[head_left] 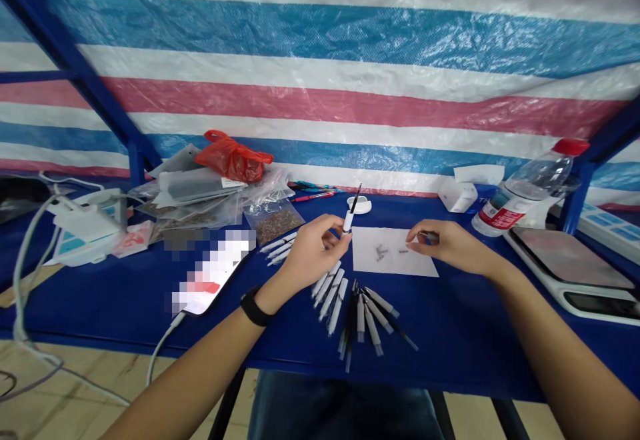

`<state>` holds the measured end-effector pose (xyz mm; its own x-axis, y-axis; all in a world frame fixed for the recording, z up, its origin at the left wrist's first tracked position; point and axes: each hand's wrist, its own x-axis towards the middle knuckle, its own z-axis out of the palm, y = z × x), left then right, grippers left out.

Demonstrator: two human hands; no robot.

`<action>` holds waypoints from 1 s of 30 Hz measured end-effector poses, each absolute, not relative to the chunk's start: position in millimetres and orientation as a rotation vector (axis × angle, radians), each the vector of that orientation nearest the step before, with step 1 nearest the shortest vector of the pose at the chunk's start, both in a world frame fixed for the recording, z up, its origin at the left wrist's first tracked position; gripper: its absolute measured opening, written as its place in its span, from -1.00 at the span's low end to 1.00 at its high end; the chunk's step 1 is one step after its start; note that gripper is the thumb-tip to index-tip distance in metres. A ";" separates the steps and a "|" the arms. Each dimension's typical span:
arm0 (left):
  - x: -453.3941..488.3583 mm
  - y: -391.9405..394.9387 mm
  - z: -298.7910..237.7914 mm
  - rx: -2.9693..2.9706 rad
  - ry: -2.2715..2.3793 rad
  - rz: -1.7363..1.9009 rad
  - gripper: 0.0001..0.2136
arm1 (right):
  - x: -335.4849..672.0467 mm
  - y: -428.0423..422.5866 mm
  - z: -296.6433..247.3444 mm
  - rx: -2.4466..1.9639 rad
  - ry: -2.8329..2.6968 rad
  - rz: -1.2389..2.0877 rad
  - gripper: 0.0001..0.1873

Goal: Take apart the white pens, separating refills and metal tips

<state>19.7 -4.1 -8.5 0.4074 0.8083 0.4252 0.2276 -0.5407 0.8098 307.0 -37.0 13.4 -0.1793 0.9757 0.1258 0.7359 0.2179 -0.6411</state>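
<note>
My left hand is closed on a white pen with a black tip, held upright above the blue table. My right hand pinches a small part over a white sheet of paper that carries a few tiny metal pieces. Below the hands lie several white pen barrels and several assembled pens in a loose pile. A black band sits on my left wrist.
A phone on a cable lies at the left, with plastic bags, a red bag and a white power strip behind. A water bottle, a scale and a small white box stand at the right.
</note>
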 end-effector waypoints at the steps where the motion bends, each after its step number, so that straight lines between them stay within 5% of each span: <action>1: 19.9 -7.1 -9.6 1.989 0.874 1.101 -0.90 | 308.5 -37.4 11.0 -1.575 -1.994 0.652 -0.43; 19: 31.3 -35.5 -9.0 1.608 0.511 0.640 -0.48 | 298.0 -39.0 2.4 -1.711 -2.069 0.590 -0.82; 30: 28.2 -39.2 -8.4 1.608 0.399 0.459 -0.38 | 277.2 -53.9 18.5 -1.175 -1.344 1.201 -0.56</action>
